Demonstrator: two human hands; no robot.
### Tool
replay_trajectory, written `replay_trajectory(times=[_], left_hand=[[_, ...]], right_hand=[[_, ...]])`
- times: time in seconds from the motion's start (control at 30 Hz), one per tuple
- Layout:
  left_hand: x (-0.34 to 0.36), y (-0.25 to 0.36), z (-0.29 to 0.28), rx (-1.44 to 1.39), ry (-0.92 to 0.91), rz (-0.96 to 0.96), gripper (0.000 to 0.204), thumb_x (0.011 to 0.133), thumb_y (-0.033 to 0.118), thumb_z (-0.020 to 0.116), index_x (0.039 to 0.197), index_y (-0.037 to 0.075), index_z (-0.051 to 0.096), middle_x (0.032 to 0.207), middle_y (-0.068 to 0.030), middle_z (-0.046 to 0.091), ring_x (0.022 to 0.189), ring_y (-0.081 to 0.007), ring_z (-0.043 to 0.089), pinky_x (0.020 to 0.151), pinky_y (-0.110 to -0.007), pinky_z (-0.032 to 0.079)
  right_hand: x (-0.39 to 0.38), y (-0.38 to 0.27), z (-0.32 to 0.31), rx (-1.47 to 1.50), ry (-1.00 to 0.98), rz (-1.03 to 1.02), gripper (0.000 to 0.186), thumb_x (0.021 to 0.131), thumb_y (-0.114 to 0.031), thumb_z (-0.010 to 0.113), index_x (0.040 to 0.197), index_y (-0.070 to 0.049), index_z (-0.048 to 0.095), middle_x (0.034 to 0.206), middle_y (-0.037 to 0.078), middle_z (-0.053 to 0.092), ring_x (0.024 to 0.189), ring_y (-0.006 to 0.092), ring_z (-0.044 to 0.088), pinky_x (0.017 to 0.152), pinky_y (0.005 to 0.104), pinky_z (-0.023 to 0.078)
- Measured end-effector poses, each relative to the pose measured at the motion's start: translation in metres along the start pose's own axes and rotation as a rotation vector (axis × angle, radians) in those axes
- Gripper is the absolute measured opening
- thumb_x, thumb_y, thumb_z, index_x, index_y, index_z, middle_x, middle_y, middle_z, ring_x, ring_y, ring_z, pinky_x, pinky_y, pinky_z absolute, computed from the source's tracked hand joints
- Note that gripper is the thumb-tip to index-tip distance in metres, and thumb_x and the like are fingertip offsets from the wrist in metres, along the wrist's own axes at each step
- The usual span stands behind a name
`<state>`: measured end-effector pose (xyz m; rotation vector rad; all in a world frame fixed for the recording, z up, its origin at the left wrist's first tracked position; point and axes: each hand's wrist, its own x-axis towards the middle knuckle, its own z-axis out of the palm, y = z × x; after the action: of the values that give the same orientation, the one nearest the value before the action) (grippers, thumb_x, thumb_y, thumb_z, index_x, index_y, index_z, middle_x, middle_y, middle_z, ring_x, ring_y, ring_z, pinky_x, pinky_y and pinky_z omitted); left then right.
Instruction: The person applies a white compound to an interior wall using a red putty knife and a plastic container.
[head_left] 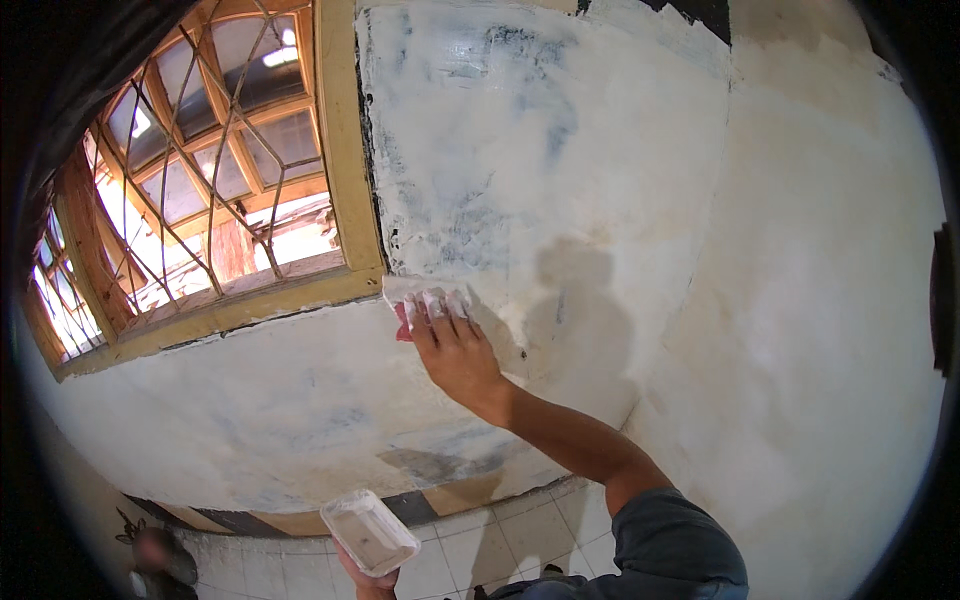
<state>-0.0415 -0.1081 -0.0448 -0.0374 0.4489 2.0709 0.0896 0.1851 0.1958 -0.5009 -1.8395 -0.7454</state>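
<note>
My right hand reaches up to the wall by the lower right corner of the window frame. Its fingers are closed on a putty spreader with a reddish part. White paste coats the fingertips and the spreader's wide edge, which lies against or very close to the wall. Lower down, my left hand grips a white rectangular plastic tub from below and the side. Whitish paste smears the tub's inside and rim. The wall bears patchy white filler, with bluish-grey areas showing through.
At the left, a yellow wooden window frame surrounds metal bars and glass panes. A second wall meets this one at a corner on the right. Pale floor tiles lie below a dark-and-tan base band. A blurred dark object stands lower left.
</note>
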Motion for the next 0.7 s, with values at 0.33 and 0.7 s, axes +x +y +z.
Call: replay_trajectory(times=[0.33, 0.7], left_hand=[[0.000, -0.008, 0.017, 0.066, -0.018, -0.002, 0.057, 0.098, 0.056, 0.037, 0.134, 0.015, 0.055, 0.121, -0.0090, 0.065, 0.103, -0.0344, 0.067, 0.082, -0.057, 0.058], [-0.004, -0.007, 0.006, 0.110, -0.068, 0.022, 0.059, 0.098, 0.057, 0.036, 0.135, 0.016, 0.054, 0.124, -0.0092, 0.064, 0.107, -0.0351, 0.066, 0.086, -0.060, 0.055]], right_hand=[[-0.083, 0.081, 0.036, 0.180, -0.126, -0.247, 0.049, 0.088, -0.016, 0.058, 0.136, -0.005, 0.056, 0.135, 0.018, 0.056, 0.133, 0.0359, 0.047, 0.114, 0.0554, 0.034], [-0.072, 0.175, 0.021, 0.074, 0.370, 0.824, 0.039, 0.086, 0.005, 0.053, 0.124, 0.006, 0.058, 0.120, 0.023, 0.058, 0.109, 0.0393, 0.058, 0.090, 0.0428, 0.049]])
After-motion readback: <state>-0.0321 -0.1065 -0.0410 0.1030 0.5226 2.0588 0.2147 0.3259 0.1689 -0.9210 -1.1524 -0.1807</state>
